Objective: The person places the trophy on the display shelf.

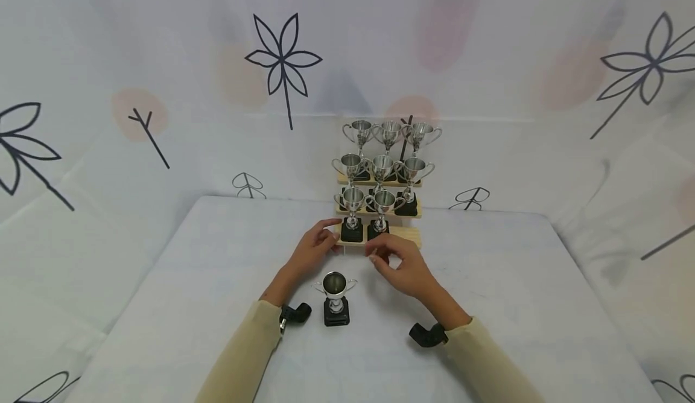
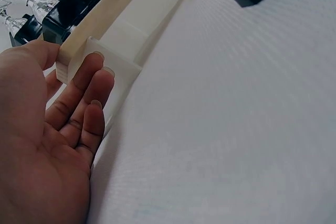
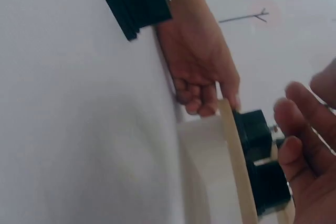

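A three-tier wooden display rack (image 1: 408, 233) stands at the back middle with small silver cup trophies on black bases. My left hand (image 1: 315, 247) grips the left end of its lowest shelf (image 2: 113, 11), thumb at the upper edge and fingers below. On that shelf stand two trophies, the left one (image 1: 352, 229) and the right one (image 1: 380, 227). My right hand (image 1: 403, 265) is just in front of the right trophy, fingers loosely bent, holding nothing that I can see. One more trophy (image 1: 336, 311) stands upright on the table between my forearms.
The middle tier and the top tier each carry three trophies (image 1: 414, 171). A white cloth covers the table (image 1: 488, 270). Behind the rack hangs a pale curtain (image 1: 179, 41) with flower drawings. Each wrist wears a black camera (image 1: 428, 335).
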`<state>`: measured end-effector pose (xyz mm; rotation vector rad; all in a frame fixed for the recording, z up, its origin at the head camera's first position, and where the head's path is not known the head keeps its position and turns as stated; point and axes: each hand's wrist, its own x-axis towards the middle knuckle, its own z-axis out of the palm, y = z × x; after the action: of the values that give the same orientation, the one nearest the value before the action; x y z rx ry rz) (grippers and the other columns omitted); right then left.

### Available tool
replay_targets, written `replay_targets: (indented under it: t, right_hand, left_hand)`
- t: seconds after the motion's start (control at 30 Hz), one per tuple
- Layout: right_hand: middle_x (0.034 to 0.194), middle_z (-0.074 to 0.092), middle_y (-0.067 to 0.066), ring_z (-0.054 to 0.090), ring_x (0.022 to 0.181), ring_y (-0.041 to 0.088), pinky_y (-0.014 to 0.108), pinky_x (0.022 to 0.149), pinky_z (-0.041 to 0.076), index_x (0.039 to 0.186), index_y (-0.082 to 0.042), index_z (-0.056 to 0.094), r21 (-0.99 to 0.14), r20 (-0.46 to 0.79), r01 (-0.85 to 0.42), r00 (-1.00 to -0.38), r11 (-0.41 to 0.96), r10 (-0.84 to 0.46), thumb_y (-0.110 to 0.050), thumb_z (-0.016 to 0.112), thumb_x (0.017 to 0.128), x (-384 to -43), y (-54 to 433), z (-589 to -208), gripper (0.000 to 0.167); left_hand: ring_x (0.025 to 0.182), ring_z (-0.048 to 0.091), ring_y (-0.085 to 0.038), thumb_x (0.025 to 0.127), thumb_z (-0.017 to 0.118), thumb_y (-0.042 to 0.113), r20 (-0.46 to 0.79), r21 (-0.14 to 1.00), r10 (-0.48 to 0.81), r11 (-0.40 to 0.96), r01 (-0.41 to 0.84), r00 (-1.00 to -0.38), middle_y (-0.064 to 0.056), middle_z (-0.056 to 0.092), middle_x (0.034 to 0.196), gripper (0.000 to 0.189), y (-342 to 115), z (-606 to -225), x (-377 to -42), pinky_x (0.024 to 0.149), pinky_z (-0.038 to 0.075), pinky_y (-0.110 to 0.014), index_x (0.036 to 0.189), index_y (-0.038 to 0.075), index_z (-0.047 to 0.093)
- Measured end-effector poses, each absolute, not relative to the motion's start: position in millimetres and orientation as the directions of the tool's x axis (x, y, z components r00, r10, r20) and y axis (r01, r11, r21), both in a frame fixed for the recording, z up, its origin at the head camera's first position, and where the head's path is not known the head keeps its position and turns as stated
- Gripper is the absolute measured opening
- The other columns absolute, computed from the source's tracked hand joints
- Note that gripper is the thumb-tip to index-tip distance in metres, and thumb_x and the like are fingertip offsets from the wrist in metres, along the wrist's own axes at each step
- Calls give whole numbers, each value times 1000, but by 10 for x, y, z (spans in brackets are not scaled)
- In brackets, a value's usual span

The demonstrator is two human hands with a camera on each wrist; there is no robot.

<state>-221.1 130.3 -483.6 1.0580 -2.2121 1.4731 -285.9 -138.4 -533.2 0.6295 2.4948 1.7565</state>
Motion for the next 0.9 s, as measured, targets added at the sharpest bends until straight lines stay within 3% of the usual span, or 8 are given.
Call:
replay_targets:
  t: [0.13, 0.27, 0.4, 0.53, 0.6, 0.77, 0.9]
  right_hand:
    - [112, 76, 2, 66, 84, 12, 29, 70, 55, 126, -17, 72, -657, 559, -741, -602, 139, -570, 6, 70, 95, -2158, 1202, -4880, 39]
    - [127, 71, 2, 66, 93, 15, 32, 70, 55, 139, -15, 64, -655, 506, -748, -539, 107, -673, 3, 74, 90, -2103, 1117, -4910, 53]
    - [139, 61, -1, 64, 100, 18, 35, 72, 56, 150, -15, 54, -679, 426, -721, -537, 134, -728, -12, 84, 89, -2033, 1047, -4924, 69]
    - [135, 60, -6, 63, 96, 19, 37, 72, 56, 154, -22, 50, -707, 359, -682, -576, 189, -735, -32, 90, 88, -1963, 963, -4928, 77]
    - [128, 62, -8, 64, 93, 18, 36, 71, 55, 150, -23, 53, -723, 336, -658, -600, 209, -726, -34, 90, 88, -1932, 920, -4929, 73]
    - [110, 67, -9, 64, 87, 11, 32, 69, 54, 134, -20, 61, -768, 317, -601, -656, 221, -685, -24, 86, 93, -1871, 832, -4947, 49]
    - [102, 67, -8, 62, 82, 11, 33, 66, 53, 120, -19, 64, -766, 329, -601, -670, 227, -665, -19, 85, 94, -1834, 791, -4974, 33]
  left_hand:
    - [89, 73, -21, 113, 56, 33, 207, 909, 342, 279, 309, -917, -6, 77, 96, 43, -1379, -5312, -2853, 93, 49, -37, 154, 22, 53]
    - [90, 74, -21, 113, 57, 32, 220, 909, 343, 268, 320, -913, -6, 77, 95, 43, -1381, -5302, -2855, 93, 50, -37, 154, 19, 53]
    - [90, 74, -21, 112, 57, 33, 222, 911, 346, 261, 321, -912, -6, 77, 94, 45, -1388, -5324, -2861, 93, 50, -37, 154, 18, 53]
    - [90, 74, -24, 112, 58, 32, 225, 910, 341, 261, 322, -913, -9, 77, 94, 45, -1382, -5342, -2863, 93, 50, -39, 154, 19, 54]
    - [90, 74, -28, 112, 59, 29, 229, 911, 336, 256, 323, -913, -11, 77, 95, 44, -1375, -5345, -2861, 92, 50, -40, 154, 17, 54]
    - [91, 73, -36, 112, 59, 25, 235, 918, 328, 235, 320, -915, -19, 76, 96, 45, -1361, -5327, -2845, 93, 49, -42, 155, 13, 53]
    - [92, 73, -35, 112, 59, 26, 231, 921, 332, 228, 315, -915, -18, 76, 96, 46, -1367, -5329, -2848, 91, 49, -38, 155, 13, 53]
